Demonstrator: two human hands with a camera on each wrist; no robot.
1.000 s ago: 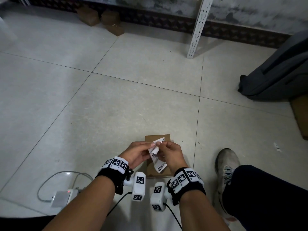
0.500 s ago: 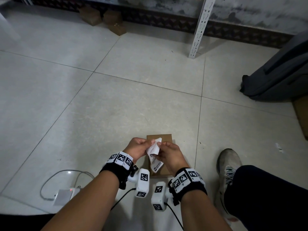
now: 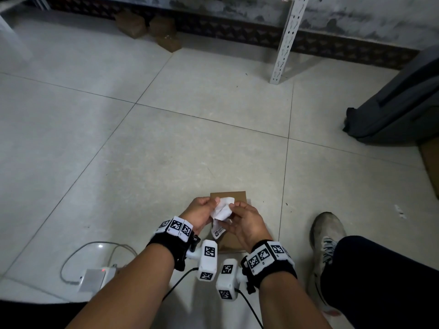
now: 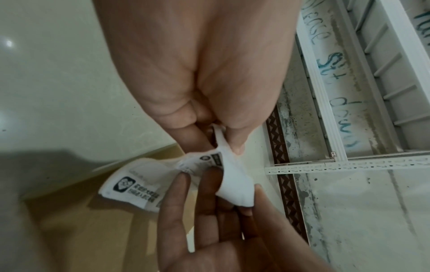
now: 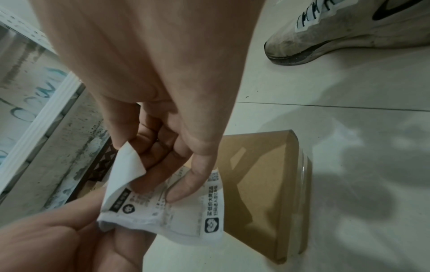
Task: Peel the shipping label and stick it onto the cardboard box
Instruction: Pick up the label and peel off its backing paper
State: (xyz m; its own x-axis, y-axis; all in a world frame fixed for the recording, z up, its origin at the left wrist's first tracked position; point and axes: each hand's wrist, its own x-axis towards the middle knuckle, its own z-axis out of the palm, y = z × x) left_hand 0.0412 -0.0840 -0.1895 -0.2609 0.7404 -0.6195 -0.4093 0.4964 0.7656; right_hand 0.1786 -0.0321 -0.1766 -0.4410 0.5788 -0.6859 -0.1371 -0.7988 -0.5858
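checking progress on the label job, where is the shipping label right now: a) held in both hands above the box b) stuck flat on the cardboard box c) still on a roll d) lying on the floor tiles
a: the left hand and right hand both pinch the curled shipping label, held in the air over the cardboard box, whose top shows bare.

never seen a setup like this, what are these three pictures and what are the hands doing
No robot here: a person wears one camera on the head and one on each wrist. The head view looks down at a tiled floor with a cardboard box on it. The other two views look along each hand. The left hand and right hand both pinch a white label above the box, pulling label and backing apart. A shoe and a small white device are nearby.
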